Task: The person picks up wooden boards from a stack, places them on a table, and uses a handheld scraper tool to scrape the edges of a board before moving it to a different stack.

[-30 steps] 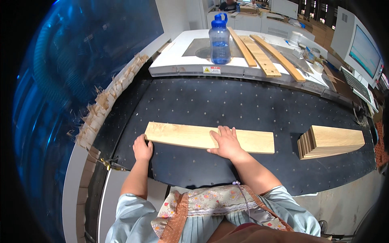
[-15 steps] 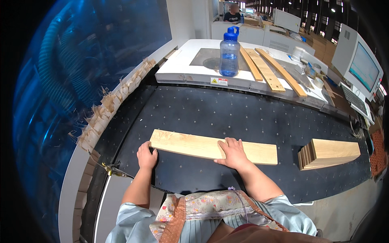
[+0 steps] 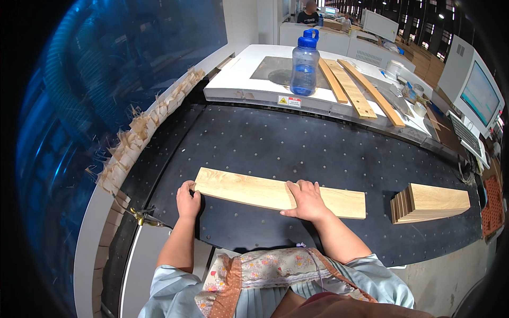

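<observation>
A long, pale wooden board lies across the black, dotted work surface in front of me. At its left end is my left hand, its fingers curled and the thumb by the near corner. My right hand spans the board right of its middle, thumb at the near edge and fingers over the top toward the far edge. Farther right, a stack of similar boards stands apart from both hands.
Behind the work surface, a white machine top carries a blue-capped water bottle and several narrow wood strips. A monitor and keyboard stand at right. Ragged, tape-like pieces line the left edge, near a brass fitting.
The view has shifted slightly. My left hand has moved a little leftward at the board's end; my right hand stays on it. The visible grain near the left end looks plainer now.
</observation>
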